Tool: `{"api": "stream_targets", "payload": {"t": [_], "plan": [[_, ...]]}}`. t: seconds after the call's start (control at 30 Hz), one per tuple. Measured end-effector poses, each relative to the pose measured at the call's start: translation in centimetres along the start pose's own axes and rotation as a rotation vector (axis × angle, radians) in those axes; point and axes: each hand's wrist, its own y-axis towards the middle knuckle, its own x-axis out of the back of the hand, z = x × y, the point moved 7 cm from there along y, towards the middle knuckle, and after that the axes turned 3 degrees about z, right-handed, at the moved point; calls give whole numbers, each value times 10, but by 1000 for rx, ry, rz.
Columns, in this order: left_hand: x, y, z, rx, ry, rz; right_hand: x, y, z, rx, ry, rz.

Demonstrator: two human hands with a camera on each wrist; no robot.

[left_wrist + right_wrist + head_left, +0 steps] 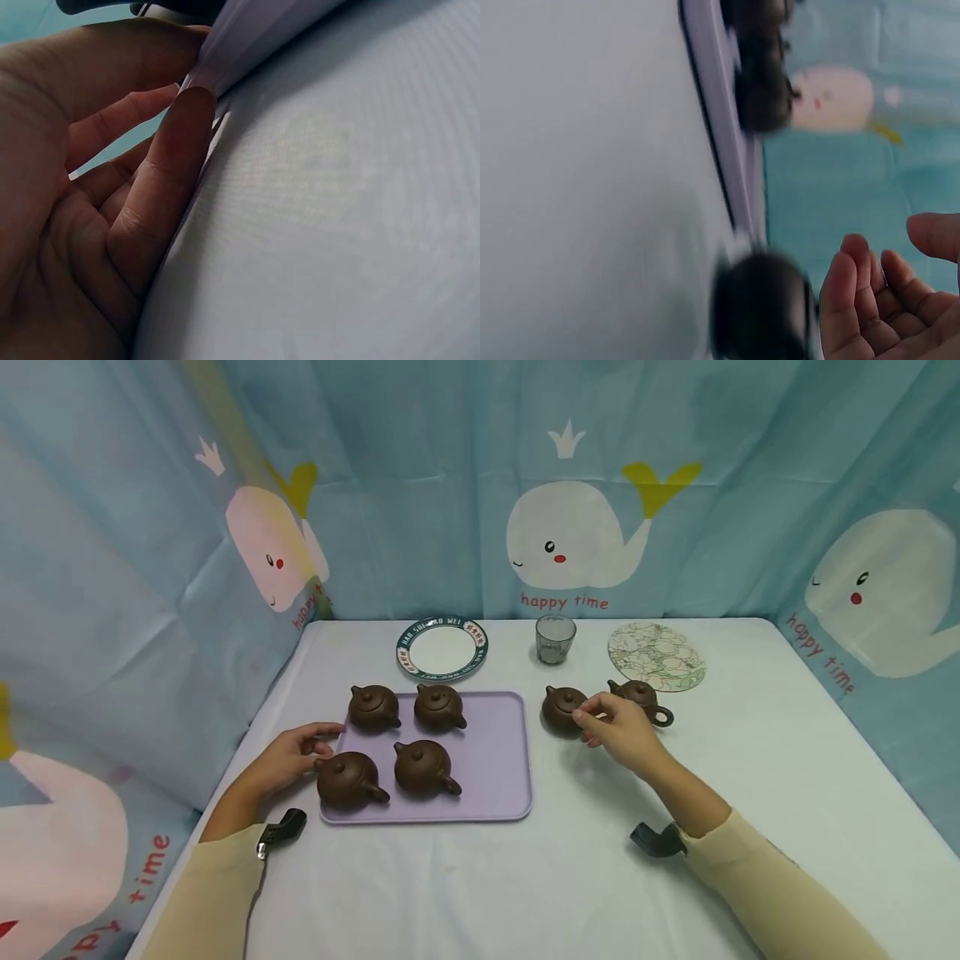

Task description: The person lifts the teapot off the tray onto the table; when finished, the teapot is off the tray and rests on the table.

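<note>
My left hand (288,758) pinches the left rim of a lilac tray (491,760). In the left wrist view, thumb and fingertips meet on the tray's edge (232,45). Several brown teapots stand on the tray, among them a front-left teapot (347,781) beside my left hand. Right of the tray is another brown teapot (561,706), its right side overlapped by my right hand (626,735). Seen from the right wrist, that hand's fingers (844,292) are loosely bent and apart from the thumb, with nothing between them. A further teapot (637,693) sits just behind the right hand.
Along the back of the white table stand a green-rimmed plate (442,675), a clear glass (555,641) and a round patterned mat (656,656). A blue curtain (427,527) with whale prints rises behind and at both sides.
</note>
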Motion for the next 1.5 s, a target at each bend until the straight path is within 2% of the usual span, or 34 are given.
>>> {"api": "stream_targets", "payload": {"t": [0.17,0.4,0.53,0.63,0.87,1.07,1.33,1.5], "plan": [[-2,1,-1,9,-12,-4,-55,6,14,3,93,145],[-1,1,-3,20,26,-10,-125,-2,35,19,173,309],[1,-2,-2,35,19,-18,-157,-6,43,24,215,407],[1,-2,-2,42,15,-23,-172,-7,44,9,237,448],[0,-1,-1,49,32,-20,-192,-1,37,-29,200,460],[0,-1,0,43,17,-15,-196,0,37,-40,212,440],[0,-1,0,40,9,-19,-188,1,36,16,142,343],[0,-1,-1,35,16,-30,-183,2,39,76,107,322]]}}
